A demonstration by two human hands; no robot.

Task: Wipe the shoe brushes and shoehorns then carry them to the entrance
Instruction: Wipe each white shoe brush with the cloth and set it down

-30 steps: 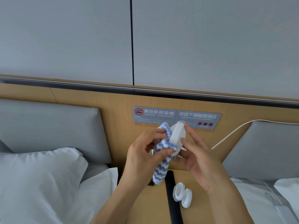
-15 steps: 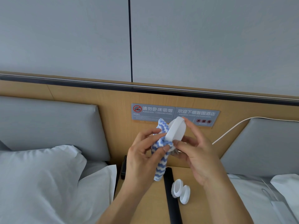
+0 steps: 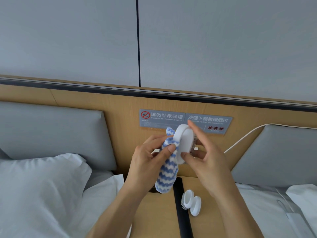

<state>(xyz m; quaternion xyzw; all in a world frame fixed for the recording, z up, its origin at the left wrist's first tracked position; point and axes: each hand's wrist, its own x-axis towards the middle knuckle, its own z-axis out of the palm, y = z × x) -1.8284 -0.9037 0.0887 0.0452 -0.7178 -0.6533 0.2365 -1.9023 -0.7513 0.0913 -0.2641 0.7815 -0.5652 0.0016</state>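
Observation:
A white oval shoe brush (image 3: 184,140) is held up in front of the headboard, its smooth back toward me. My right hand (image 3: 205,155) pinches it between thumb at the lower edge and fingers behind and above. My left hand (image 3: 151,157) grips a blue-and-white wavy-striped cloth (image 3: 167,170) and presses it against the brush's left edge; the cloth's tail hangs down. Two more white shoe brushes (image 3: 191,202) lie side by side on the wooden bedside table (image 3: 159,213) below. A long black strip, perhaps a shoehorn (image 3: 181,210), lies on the table beside them.
White pillows (image 3: 39,191) and a grey padded headboard (image 3: 51,131) are at the left. Another grey pad (image 3: 277,155) and white bedding sit at the right, with a white cable (image 3: 243,138) running along the wooden panel. Two grey signs (image 3: 185,121) hang behind my hands.
Both hands with brush and cloth have risen slightly against the signs. The brush has turned a little in my right hand, and my left thumb with the cloth has slid along its edge.

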